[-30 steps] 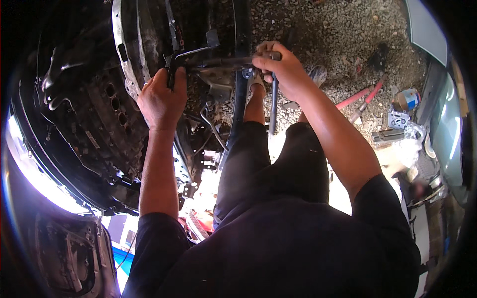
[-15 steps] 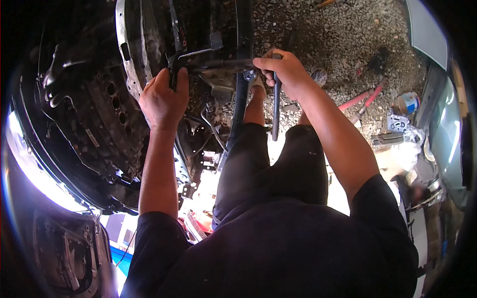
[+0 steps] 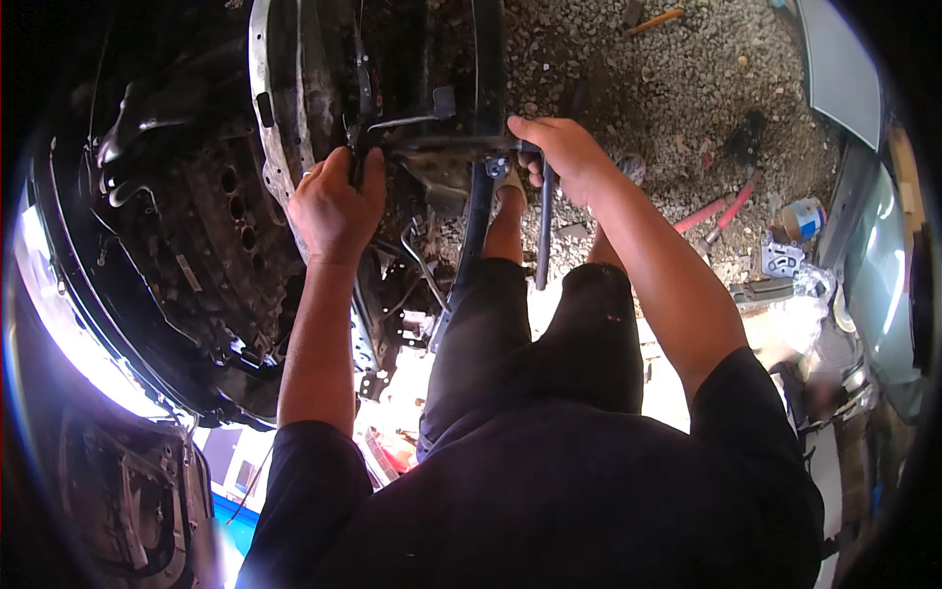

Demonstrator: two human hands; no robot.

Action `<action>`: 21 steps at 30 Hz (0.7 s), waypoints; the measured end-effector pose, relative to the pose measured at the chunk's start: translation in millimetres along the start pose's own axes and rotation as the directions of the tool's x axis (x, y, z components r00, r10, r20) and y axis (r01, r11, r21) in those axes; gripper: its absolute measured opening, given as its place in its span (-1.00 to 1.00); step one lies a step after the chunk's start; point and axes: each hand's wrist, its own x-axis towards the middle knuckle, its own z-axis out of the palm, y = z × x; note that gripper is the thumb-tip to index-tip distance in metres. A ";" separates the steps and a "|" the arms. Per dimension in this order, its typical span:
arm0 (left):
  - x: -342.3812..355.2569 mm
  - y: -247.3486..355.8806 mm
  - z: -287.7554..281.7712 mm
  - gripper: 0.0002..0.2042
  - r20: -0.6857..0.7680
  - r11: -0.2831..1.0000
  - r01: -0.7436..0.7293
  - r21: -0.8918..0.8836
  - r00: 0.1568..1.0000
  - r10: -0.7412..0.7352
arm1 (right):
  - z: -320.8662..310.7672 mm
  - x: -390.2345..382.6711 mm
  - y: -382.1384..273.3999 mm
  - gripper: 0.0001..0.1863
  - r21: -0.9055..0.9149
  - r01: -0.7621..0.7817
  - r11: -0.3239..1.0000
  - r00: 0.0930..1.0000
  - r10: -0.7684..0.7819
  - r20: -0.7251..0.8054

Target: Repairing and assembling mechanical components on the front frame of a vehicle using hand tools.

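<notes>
My right hand (image 3: 569,157) is closed round the corner of a dark socket wrench. Its handle (image 3: 545,231) hangs down over the gravel. A long dark extension (image 3: 451,145) runs left from that corner, level across the car's front frame rail (image 3: 481,211). At the extension's far left end, my left hand (image 3: 339,216) has thumb and fingers bent round something beside a dark bracket; what they grip is hidden. The light metal crossmember (image 3: 263,88) stands just left of these fingers. A bent metal rod with a flat tab (image 3: 444,102) sits just above the extension.
The open engine bay (image 3: 196,226) fills the left. Gravel (image 3: 648,79) lies at the right, with a red-handled tool (image 3: 731,201), an orange stick (image 3: 655,22) and a small can (image 3: 805,218). Pale body panels (image 3: 878,265) stand along the right edge.
The view has shifted slightly, so the car sits a little lower and further right. Both hands keep their places along the wrench; my right fingers wrap its corner a bit differently.
</notes>
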 end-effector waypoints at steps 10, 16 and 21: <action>3.0 2.9 -10.0 -0.63 0.039 0.996 0.061 -0.065 0.998 -0.059 | -5.3 -2.5 -1.7 -0.71 -0.027 0.028 0.999 0.997 -0.026 0.070; -3.6 0.0 -7.7 -0.63 0.031 0.997 0.034 -0.068 0.999 -0.032 | 1.9 -11.0 -4.2 -0.65 -0.026 -0.148 0.989 0.984 0.150 0.092; -1.1 5.9 -6.4 -0.65 -0.013 0.998 0.027 -0.060 1.000 -0.027 | 2.6 -7.6 20.9 -0.60 -0.617 0.566 0.547 0.730 -0.681 0.065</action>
